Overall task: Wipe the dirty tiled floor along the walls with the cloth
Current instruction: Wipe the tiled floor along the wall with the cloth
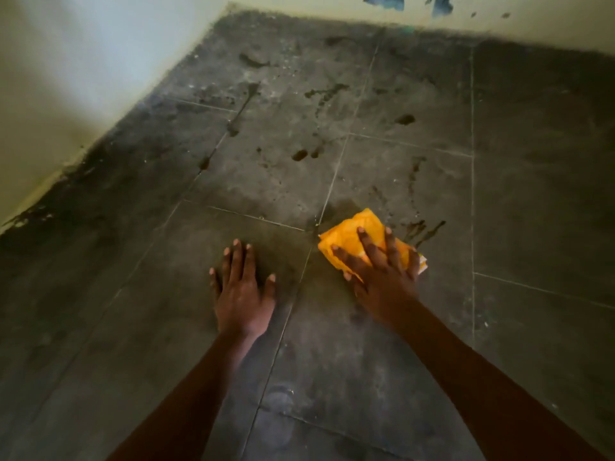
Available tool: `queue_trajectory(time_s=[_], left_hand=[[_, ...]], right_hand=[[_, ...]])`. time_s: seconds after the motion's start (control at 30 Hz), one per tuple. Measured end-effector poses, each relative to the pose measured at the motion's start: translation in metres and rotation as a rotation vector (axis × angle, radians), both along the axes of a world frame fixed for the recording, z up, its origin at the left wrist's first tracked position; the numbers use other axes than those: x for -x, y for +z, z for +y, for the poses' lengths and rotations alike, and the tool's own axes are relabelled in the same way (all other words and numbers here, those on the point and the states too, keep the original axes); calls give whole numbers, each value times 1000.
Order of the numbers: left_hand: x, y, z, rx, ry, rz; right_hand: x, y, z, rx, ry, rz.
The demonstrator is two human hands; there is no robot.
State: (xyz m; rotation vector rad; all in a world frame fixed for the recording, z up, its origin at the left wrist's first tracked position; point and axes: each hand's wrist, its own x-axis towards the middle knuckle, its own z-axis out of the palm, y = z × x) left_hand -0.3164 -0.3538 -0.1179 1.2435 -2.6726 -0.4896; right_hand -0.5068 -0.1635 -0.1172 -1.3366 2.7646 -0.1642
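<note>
A folded orange cloth (352,229) lies on the grey tiled floor (539,181) near the middle of the view. My right hand (379,271) presses flat on the cloth with its fingers spread and straight. To its left, my left hand (241,291) rests flat on a bare tile, fingers straight, holding nothing. Dark wet stains and splashes (301,154) mark the tiles ahead of both hands, toward the corner.
A pale wall (66,78) runs along the left and another (332,8) across the top; they meet in a corner at the upper left. A dark dirty band (100,154) follows the base of the left wall. Blue patches (386,1) show on the far wall.
</note>
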Motion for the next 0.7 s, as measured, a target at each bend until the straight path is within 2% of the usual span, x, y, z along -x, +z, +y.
queue_trajectory(time_s=[0.13,0.23,0.37,0.57,0.7], left_hand=[[47,-3,-15,32,-12,73],[69,-13,-16,77,-59,45],[75,-23,-12,135,-65,-11],[71,-15,8,152,25,-1],[73,-12,4,186,33,-49]], right_hand=[[-11,-2,51,-1,173,62],[6,-4,66,-54,42,61],[31,-5,25,-30,-84,-30],[28,3,75,-5,108,54],[60,14,39,-102,-197,-15]])
